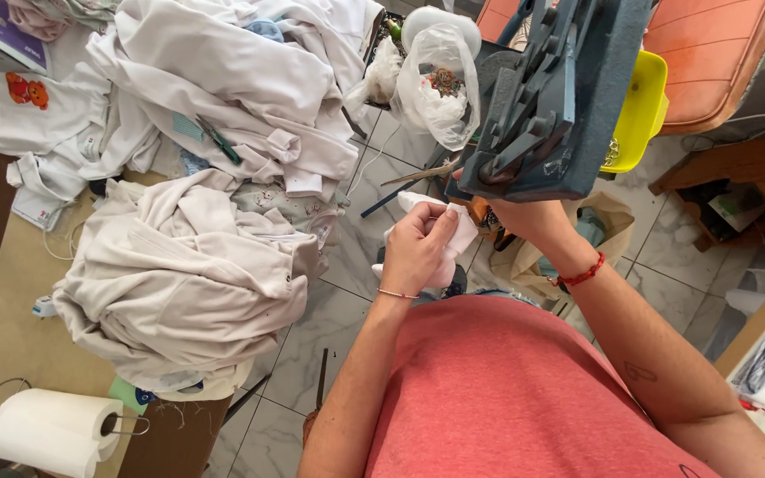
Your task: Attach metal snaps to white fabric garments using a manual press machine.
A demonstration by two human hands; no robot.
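While the left hand [415, 248] pinches white cloth [453, 232], a clear bag [440, 84] holds trinkets.

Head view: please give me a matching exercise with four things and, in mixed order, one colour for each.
Things:
1. tray
2. press
3. bracelet
4. cloth in the left hand

Colours:
A. red
B. white
C. yellow
D. dark blue-grey

Pairs: 1-C, 2-D, 3-A, 4-B
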